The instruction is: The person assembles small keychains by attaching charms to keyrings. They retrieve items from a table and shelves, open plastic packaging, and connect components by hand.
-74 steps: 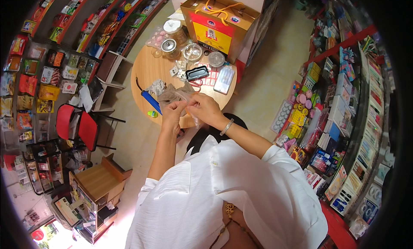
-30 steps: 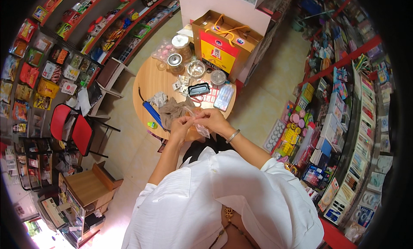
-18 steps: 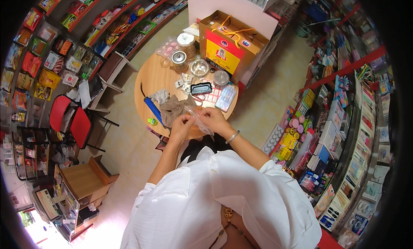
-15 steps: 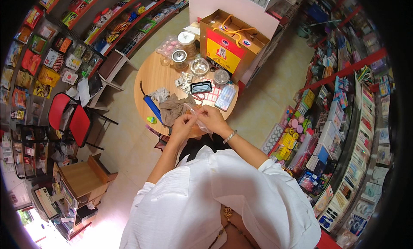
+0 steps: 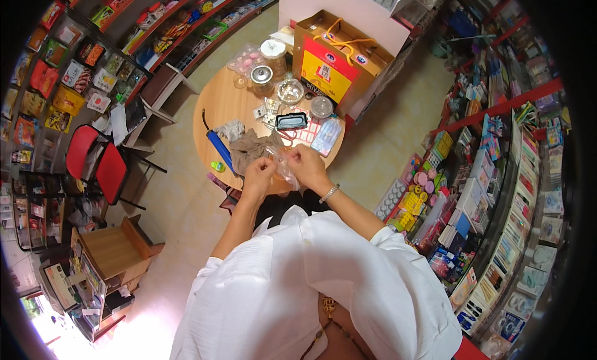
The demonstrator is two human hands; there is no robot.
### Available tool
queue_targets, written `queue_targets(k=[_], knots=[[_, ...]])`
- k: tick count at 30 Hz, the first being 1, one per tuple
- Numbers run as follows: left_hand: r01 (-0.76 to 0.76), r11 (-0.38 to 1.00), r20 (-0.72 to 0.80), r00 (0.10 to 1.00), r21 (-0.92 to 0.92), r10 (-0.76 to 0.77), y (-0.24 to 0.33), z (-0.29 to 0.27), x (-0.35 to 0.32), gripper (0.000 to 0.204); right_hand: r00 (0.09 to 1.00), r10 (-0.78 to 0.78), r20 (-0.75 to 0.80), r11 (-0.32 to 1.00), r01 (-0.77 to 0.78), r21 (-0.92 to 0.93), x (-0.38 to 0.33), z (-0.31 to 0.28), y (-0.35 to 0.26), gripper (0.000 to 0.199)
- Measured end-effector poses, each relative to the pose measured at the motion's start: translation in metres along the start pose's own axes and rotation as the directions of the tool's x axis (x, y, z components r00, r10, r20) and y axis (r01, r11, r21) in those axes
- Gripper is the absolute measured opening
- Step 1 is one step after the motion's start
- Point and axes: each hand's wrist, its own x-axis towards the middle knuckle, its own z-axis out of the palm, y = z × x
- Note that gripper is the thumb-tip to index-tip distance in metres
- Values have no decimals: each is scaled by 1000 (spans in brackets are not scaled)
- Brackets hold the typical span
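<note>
Pale and round, the wooden surface fills the upper centre of the frame, with a crumpled brown cloth near its lower edge. Just right of and below that, a clear plastic bag is held between the left hand and right hand, fingers of both pinched narrow on it. Its long axis slants from upper left to lower right; which end opens, I cannot tell. Half a second ago the fingers nearly met; now they sit farther apart.

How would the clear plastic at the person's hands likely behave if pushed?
The plastic looks floppy, judging by its creases, so it would probably crumple. It seems light, being thin and see-through. Its shiny surface suggests it may be slippery.
</note>
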Motion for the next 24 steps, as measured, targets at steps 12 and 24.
queue_targets(k=[12, 24], knots=[[-180, 835, -99, 958, 520, 269, 17, -17, -15, 18, 908, -387, -161, 864, 296, -408, -8, -47, -10, 8], [-401, 757, 108, 907, 515, 407, 43, 9, -23, 20, 907, -342, 247, 926, 370, -76, -18, -37, -42, 15]])
